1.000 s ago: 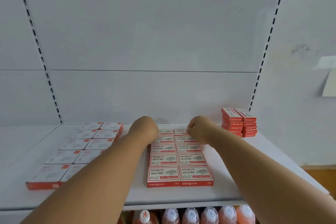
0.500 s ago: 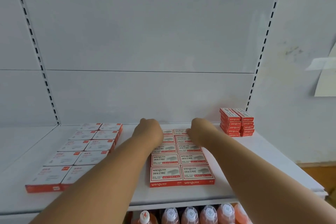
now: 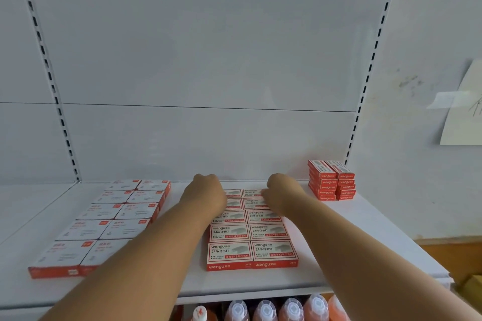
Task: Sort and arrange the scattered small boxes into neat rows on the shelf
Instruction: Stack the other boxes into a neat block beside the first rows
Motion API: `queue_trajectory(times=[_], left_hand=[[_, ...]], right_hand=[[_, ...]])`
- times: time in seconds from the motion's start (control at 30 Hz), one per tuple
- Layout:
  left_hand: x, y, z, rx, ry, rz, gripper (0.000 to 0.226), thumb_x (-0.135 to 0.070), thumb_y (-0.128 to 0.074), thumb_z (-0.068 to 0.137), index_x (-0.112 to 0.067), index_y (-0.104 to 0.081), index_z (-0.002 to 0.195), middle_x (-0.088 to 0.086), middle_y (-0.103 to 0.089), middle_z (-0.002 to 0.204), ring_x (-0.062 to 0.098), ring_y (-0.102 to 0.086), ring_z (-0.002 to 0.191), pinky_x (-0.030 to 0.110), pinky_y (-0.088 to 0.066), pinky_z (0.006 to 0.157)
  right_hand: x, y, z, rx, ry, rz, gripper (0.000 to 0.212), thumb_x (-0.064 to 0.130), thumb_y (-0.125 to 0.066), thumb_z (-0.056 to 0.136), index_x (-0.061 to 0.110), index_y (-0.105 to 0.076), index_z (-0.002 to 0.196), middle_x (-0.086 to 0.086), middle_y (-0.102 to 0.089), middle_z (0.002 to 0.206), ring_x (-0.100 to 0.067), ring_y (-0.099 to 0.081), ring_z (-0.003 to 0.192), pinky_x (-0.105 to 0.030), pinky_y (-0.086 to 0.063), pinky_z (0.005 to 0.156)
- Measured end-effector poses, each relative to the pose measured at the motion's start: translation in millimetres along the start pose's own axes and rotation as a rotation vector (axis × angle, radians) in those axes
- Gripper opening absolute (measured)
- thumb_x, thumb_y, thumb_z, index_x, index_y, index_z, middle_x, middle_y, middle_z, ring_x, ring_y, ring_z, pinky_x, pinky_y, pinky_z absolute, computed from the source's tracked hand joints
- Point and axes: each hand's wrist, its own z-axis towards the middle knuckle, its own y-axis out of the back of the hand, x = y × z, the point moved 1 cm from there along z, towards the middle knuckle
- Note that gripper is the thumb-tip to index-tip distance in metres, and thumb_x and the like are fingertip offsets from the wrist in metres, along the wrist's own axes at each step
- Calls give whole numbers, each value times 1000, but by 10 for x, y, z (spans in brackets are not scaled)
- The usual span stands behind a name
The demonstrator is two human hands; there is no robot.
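A block of red-and-white staple boxes (image 3: 251,236) lies in two neat columns in the middle of the white shelf (image 3: 339,237). My left hand (image 3: 206,191) rests at the far end of the left column. My right hand (image 3: 283,190) rests at the far end of the right column, its thumb on the rearmost box. The fingers of both hands bend down behind the knuckles and are hidden. A second block of paler red-edged boxes (image 3: 109,219) lies in two columns on the left. Two short stacks of small red boxes (image 3: 331,181) stand at the back right.
The shelf's white back panel (image 3: 203,86) rises right behind my hands. Several bottles with white caps (image 3: 266,310) stand on the shelf below the front edge. A sheet of paper (image 3: 461,112) is taped to the wall on the right.
Both hands stay at the far end of the middle block and have barely shifted. The boxes have not visibly moved.
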Motion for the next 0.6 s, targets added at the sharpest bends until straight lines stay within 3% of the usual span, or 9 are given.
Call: queue_trajectory(times=[0.23, 0.33, 0.43, 0.6], left_hand=[[-15, -51, 2, -28, -26, 12, 30, -30, -52, 98, -11, -54, 121, 6, -47, 110, 20, -50, 84, 29, -42, 69], [-8, -44, 19, -15, -42, 21, 30, -30, -52, 98, -11, -54, 121, 7, -50, 114, 20, -51, 85, 28, -43, 70], [-17, -17, 29, 9, -47, 29, 30, -31, -51, 97, -11, -56, 120, 7, -53, 113, 20, -56, 86, 28, -44, 67], [-211, 70, -46, -80, -77, 40, 28, -27, -51, 95, -13, -53, 119, 4, -44, 109, 21, -56, 88, 31, -46, 68]], right_hand=[[-43, -13, 20, -18, 28, 0, 21, 27, -50, 97, 8, -59, 93, -5, -60, 90, -20, -55, 77, -24, -38, 55], [-58, 0, 17, -13, 36, 22, 25, 27, -51, 97, 6, -63, 102, -8, -66, 99, -20, -56, 79, -25, -41, 59], [-67, 26, -3, -2, 48, -5, 22, 26, -50, 97, 6, -60, 95, -7, -61, 91, -21, -54, 77, -24, -40, 56], [-193, 215, -94, -183, 95, 76, 25, 18, -46, 96, 4, -62, 109, -13, -63, 106, -30, -61, 95, -31, -46, 73]])
